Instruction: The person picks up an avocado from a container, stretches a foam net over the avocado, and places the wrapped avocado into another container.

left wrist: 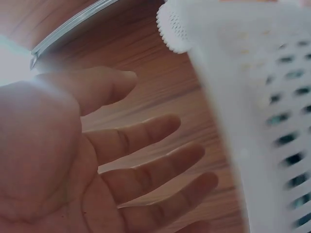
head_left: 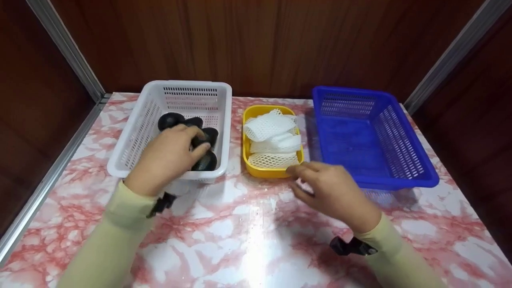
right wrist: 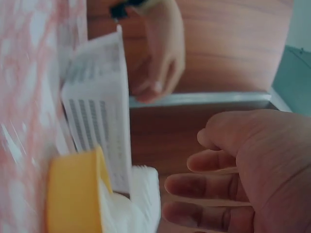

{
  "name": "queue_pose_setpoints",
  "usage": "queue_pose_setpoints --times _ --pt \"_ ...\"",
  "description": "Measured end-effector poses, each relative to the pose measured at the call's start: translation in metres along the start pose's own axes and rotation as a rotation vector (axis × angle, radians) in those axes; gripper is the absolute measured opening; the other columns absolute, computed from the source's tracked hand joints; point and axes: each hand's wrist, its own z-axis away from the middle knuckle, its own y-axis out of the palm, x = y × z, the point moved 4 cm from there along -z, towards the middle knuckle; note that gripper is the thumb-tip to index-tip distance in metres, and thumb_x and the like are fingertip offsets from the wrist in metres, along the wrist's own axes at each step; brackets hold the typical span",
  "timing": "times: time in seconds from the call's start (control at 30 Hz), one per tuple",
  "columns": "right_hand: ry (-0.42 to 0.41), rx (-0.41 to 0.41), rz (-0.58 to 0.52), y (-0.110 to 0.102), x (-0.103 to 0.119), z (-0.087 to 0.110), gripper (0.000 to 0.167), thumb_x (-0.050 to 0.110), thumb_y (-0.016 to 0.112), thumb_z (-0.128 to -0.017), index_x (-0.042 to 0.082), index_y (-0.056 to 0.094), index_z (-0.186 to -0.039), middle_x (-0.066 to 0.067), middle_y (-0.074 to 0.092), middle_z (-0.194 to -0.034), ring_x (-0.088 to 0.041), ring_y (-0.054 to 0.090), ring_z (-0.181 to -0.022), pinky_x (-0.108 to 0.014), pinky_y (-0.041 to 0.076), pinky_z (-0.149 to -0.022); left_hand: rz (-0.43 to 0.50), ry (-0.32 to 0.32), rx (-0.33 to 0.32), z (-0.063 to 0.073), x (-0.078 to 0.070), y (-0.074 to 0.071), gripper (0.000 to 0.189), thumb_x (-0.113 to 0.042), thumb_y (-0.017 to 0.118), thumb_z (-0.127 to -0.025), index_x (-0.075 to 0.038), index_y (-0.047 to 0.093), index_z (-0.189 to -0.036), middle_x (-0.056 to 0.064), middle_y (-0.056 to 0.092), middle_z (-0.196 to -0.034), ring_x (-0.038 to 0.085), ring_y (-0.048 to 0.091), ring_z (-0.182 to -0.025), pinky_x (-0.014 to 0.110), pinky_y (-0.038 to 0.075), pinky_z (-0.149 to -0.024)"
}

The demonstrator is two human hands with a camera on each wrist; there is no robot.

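Over the white basket [head_left: 132,136] my left hand [head_left: 164,154] reaches down with relaxed fingers, above several dark green avocados [head_left: 171,120]. In the left wrist view the palm and spread fingers of that hand show nothing in them, beside the basket's slotted wall [left wrist: 228,121]. My right hand [head_left: 332,190], fingers loosely bent, is at the near right corner of a yellow tub [head_left: 264,173]. White foam net sleeves [head_left: 270,126] fill this tub. From the right wrist view, the right hand [right wrist: 262,165] is empty, with the sleeves [right wrist: 146,199] just past its fingertips.
A blue slotted basket [head_left: 352,140] stands at the right with nothing in it. The pink and white marbled table [head_left: 224,236] carries all three containers. Brown wood panels [head_left: 272,48] rise behind and at both sides, joined by metal strips [head_left: 66,48].
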Motion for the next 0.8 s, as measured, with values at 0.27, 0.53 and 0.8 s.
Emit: queue_pose_setpoints --times 0.27,0.53,0.8 --pt "-0.158 0.046 -0.071 0.018 0.031 0.001 0.023 0.021 0.085 -0.092 0.012 0.08 -0.113 0.0 0.082 -0.097 -0.009 0.074 -0.074 -0.025 0.061 -0.064 -0.035 0.016 0.184 -0.051 0.03 -0.037 0.054 -0.047 0.058 -0.108 -0.005 0.066 -0.141 0.022 0.072 -0.137 0.039 0.066 -0.121 0.064 0.049 -0.112" --pt "-0.235 0.242 -0.164 0.034 0.068 0.009 0.03 0.035 0.079 -0.099 0.017 0.077 -0.124 0.005 0.08 -0.11 -0.007 0.075 -0.086 -0.023 0.063 -0.076 -0.161 -0.008 0.334 -0.112 0.065 -0.044 0.061 -0.037 0.063 -0.101 0.003 0.061 -0.147 0.027 0.064 -0.15 0.045 0.061 -0.136 0.06 0.046 -0.12" --pt "-0.46 0.418 -0.221 0.053 0.121 0.025 0.031 0.042 0.067 -0.108 0.025 0.07 -0.133 0.013 0.075 -0.116 -0.002 0.072 -0.097 -0.016 0.057 -0.072 -0.276 -0.101 0.445 -0.126 0.075 -0.033 0.058 -0.021 0.072 -0.098 0.006 0.059 -0.148 0.029 0.059 -0.153 0.038 0.056 -0.129 0.056 0.047 -0.118"
